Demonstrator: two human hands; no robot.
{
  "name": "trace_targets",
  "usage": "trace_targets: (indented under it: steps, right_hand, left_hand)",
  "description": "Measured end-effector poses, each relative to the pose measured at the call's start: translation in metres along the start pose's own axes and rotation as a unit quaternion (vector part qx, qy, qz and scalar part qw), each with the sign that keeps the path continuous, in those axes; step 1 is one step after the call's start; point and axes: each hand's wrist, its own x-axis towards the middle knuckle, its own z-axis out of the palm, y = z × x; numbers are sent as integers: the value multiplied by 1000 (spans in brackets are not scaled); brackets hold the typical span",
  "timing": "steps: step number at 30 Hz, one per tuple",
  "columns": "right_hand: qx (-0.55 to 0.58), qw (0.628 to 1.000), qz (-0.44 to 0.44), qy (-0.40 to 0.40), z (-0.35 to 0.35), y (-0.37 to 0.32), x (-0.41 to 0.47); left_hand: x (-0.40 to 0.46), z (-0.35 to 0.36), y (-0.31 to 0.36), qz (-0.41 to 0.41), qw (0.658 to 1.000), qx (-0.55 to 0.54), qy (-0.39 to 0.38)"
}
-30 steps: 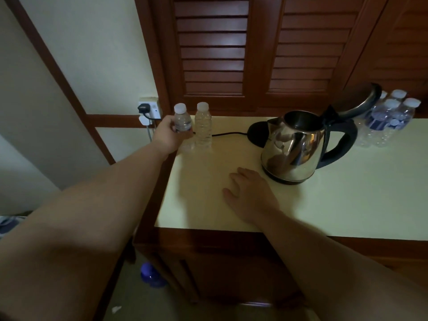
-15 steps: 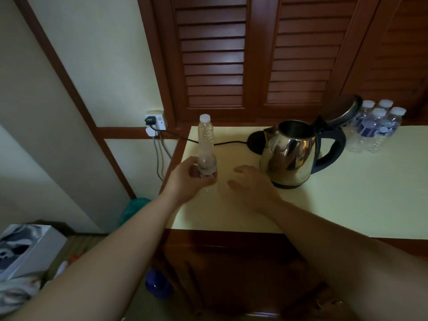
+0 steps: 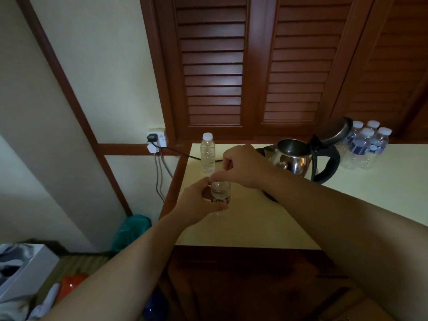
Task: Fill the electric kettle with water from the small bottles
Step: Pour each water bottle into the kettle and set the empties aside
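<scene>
My left hand (image 3: 201, 200) grips a small clear water bottle (image 3: 221, 193) around its body, upright over the cream tabletop (image 3: 254, 223). My right hand (image 3: 243, 165) is closed over the bottle's top, hiding the cap. A second small bottle (image 3: 207, 154) with a white cap stands just behind, untouched. The steel electric kettle (image 3: 298, 158) stands to the right with its lid (image 3: 335, 130) swung open and its black handle facing right.
A shrink-wrapped pack of small bottles (image 3: 363, 147) stands at the back right behind the kettle. The kettle's black cord (image 3: 180, 152) runs to a wall socket (image 3: 157, 137) at the left. Louvred wooden doors rise behind the table. Bags and a box lie on the floor at left.
My left hand brought one bottle from the back left corner toward the table's front. My right hand lifted off the tabletop and closed over that bottle's top.
</scene>
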Motion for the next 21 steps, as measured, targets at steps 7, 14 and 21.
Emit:
trace_targets:
  steps: [7, 14, 21]
  right_hand:
    - [-148, 974, -76, -156, -25, -15, 19]
    - [-153, 962, -100, -204, -36, -18, 29]
    - [-170, 975, -50, -137, -25, -23, 27]
  left_hand:
    - [3, -5, -1, 14, 1000, 0, -28]
    - [4, -8, -3, 21, 999, 1, -36]
    - [3, -8, -3, 17, 999, 2, -38]
